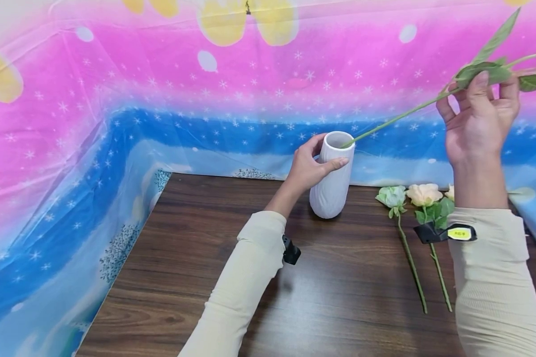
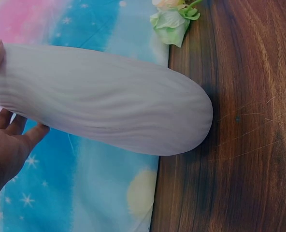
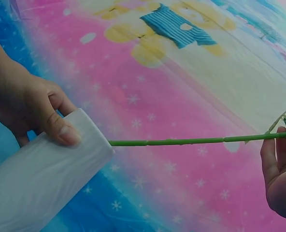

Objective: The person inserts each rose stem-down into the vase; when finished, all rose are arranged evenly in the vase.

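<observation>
A white ribbed vase (image 1: pixel 332 196) stands near the back edge of the table. My left hand (image 1: pixel 308 166) grips it just below the rim, thumb on the near side. In the left wrist view the vase body (image 2: pixel 109 101) fills the middle, its base at the wood. My right hand (image 1: pixel 482 116), raised at the upper right, pinches a long green flower stem (image 1: pixel 397 117) near its leaves (image 1: pixel 482 73). The stem slants down, and its lower end is inside the vase mouth. Its bloom is mostly outside the head view. In the right wrist view the bare stem (image 3: pixel 181 141) spans from rim to fingers.
On the dark wooden table (image 1: pixel 196 277), right of the vase, lie a pale green flower (image 1: pixel 391 197) and a peach flower (image 1: pixel 424 194). Another peach bloom (image 1: pixel 449 192) is partly hidden by the right arm. A patterned pink and blue cloth (image 1: pixel 169 84) hangs behind.
</observation>
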Available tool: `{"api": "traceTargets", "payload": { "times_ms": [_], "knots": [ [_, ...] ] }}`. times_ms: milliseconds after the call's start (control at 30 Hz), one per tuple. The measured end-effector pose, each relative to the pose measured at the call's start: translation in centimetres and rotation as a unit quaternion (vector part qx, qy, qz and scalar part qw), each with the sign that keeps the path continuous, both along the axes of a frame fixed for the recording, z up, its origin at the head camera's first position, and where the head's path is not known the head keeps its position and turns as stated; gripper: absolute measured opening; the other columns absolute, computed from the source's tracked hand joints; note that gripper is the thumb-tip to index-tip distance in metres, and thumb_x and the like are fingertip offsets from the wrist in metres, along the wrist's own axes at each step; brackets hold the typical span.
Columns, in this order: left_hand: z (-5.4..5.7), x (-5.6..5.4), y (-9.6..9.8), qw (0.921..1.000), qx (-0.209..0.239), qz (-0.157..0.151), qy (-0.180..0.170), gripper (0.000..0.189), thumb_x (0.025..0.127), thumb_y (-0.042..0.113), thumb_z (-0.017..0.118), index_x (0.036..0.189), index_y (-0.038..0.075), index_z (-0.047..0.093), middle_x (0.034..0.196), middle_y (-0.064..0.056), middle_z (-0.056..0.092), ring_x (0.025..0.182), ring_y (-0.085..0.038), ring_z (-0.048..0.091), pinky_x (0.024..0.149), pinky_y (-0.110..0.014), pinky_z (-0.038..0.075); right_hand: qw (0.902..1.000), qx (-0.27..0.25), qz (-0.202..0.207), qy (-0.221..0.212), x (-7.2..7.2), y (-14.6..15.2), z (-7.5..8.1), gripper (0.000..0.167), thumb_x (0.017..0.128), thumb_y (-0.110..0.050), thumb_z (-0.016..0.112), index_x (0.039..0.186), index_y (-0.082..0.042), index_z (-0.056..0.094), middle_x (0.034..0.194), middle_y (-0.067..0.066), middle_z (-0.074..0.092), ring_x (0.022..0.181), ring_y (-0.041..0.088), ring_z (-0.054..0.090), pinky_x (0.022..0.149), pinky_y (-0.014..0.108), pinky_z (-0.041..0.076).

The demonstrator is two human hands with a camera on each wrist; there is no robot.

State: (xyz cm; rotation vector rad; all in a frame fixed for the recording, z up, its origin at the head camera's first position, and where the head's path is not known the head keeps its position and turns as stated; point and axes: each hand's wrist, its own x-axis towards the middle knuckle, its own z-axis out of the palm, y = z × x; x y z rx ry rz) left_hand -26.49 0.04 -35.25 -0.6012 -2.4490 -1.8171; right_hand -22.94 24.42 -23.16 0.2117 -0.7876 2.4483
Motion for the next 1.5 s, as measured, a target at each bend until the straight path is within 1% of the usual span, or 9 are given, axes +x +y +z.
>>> {"api": "traceTargets", "payload": {
  "times_ms": [133,300,433,667,867,1100,1333,1500],
  "knots": [
    [-0.1,0.0,0.0,1.0000,0.002,-0.001,-0.001,0.070,0.087,0.032,0.081,0.148,0.017,0.050,0.139,-0.005,0.062,0.133,-0.024,0.060,0.105,-0.039,0.056,0.9999,-0.009,0.008,-0.002,0.0,0.0,-0.2,0.017,0.095,-0.003,0.060,0.112,-0.003,0.058,0.091,0.018,0.064,0.069,0.030,0.067,0.052,0.038,0.060],
    [-0.1,0.0,-0.1,1.0000,-0.001,0.000,-0.003,0.071,0.087,0.033,0.081,0.148,0.017,0.049,0.140,-0.005,0.062,0.133,-0.024,0.060,0.104,-0.039,0.056,0.9994,-0.023,0.027,0.000,0.1,-0.3,-0.6,0.017,0.093,-0.001,0.062,0.110,-0.002,0.058,0.087,0.019,0.065,0.066,0.031,0.068,0.053,0.040,0.061],
    [-0.1,0.1,-0.1,1.0000,-0.003,-0.001,-0.003,0.071,0.087,0.034,0.081,0.149,0.018,0.049,0.140,-0.005,0.062,0.134,-0.024,0.060,0.104,-0.040,0.056,0.9991,-0.022,0.034,0.005,0.2,-0.7,-0.8,0.017,0.092,0.000,0.063,0.108,-0.001,0.058,0.086,0.020,0.065,0.065,0.031,0.069,0.053,0.041,0.062],
    [-0.1,0.2,-0.1,1.0000,-0.006,0.000,-0.002,0.072,0.087,0.033,0.081,0.149,0.016,0.049,0.140,-0.006,0.062,0.134,-0.024,0.060,0.105,-0.039,0.056,0.9994,-0.004,0.034,0.003,0.1,-1.4,-1.1,0.020,0.092,0.001,0.065,0.111,0.000,0.059,0.085,0.019,0.065,0.066,0.030,0.070,0.057,0.040,0.063],
    [0.0,0.1,0.0,1.0000,-0.002,0.003,-0.003,0.071,0.087,0.032,0.081,0.148,0.015,0.049,0.139,-0.006,0.063,0.132,-0.024,0.061,0.105,-0.039,0.056,0.9989,0.001,0.046,0.009,0.0,-1.9,-1.2,0.024,0.091,0.003,0.066,0.113,0.002,0.058,0.086,0.020,0.066,0.066,0.031,0.070,0.058,0.040,0.064],
    [-0.1,0.1,0.0,1.0000,-0.001,0.002,-0.005,0.071,0.087,0.033,0.081,0.149,0.017,0.049,0.140,-0.006,0.062,0.133,-0.023,0.060,0.104,-0.038,0.056,0.9982,0.015,0.057,0.013,-0.1,-2.4,-1.6,0.019,0.091,0.003,0.066,0.109,0.002,0.059,0.084,0.020,0.066,0.066,0.031,0.069,0.056,0.038,0.063],
    [0.0,0.0,0.0,1.0000,0.002,0.003,-0.002,0.070,0.087,0.031,0.082,0.148,0.016,0.050,0.138,-0.006,0.063,0.131,-0.023,0.062,0.104,-0.038,0.056,0.9972,0.034,0.064,0.020,-0.2,-2.7,-1.8,0.020,0.093,0.003,0.064,0.112,0.004,0.059,0.085,0.020,0.066,0.066,0.030,0.068,0.059,0.039,0.064],
    [0.0,0.0,0.0,1.0000,0.001,0.002,-0.003,0.070,0.087,0.032,0.081,0.148,0.016,0.050,0.139,-0.006,0.063,0.132,-0.023,0.061,0.104,-0.038,0.056,0.9966,0.040,0.068,0.024,-0.2,-2.8,-2.0,0.018,0.093,0.004,0.063,0.111,0.004,0.059,0.086,0.020,0.067,0.067,0.030,0.068,0.061,0.039,0.064]
  ]
}}
